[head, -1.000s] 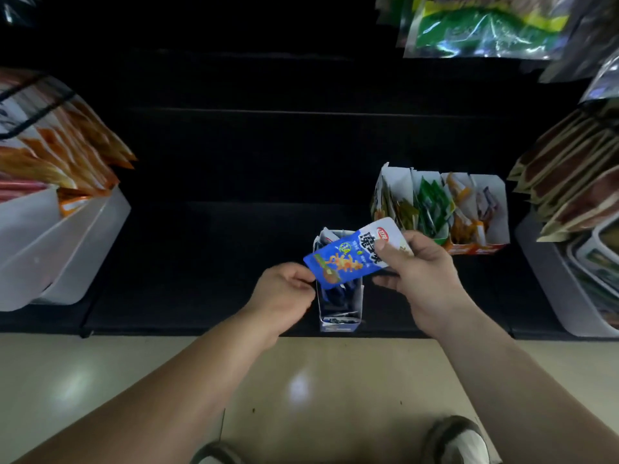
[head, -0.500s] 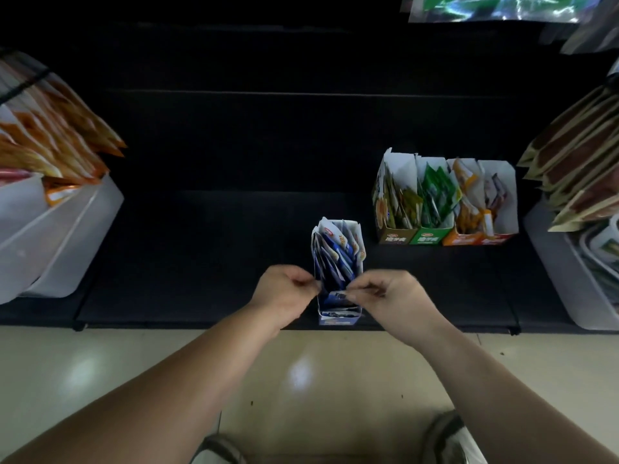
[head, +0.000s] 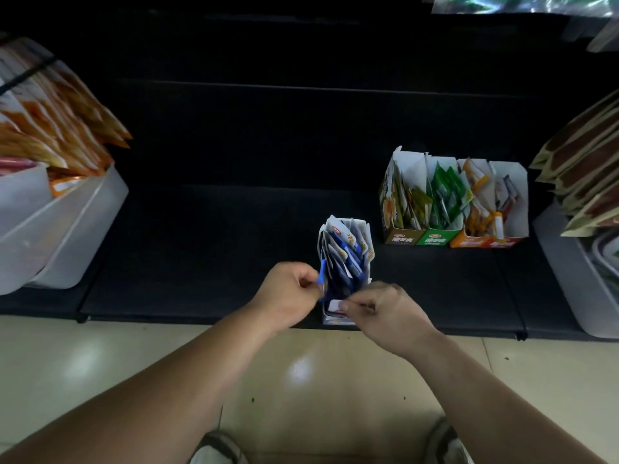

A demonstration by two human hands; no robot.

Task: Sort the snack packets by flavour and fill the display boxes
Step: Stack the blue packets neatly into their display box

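Blue display box [head: 336,321], long axis away from us (packets [head: 348,252] upright), our left hand [head: 288,296] pinching its wall, right hand [head: 385,309] pinching one packet [head: 335,306].

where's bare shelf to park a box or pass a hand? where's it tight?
Widest bare shelf: between left white bin and blue display box. Also behind that box, left of the four-box row. Thin strip before the row. Tight: around the blue box, where left hand and right hand grip it; little gap between row and right white bin.
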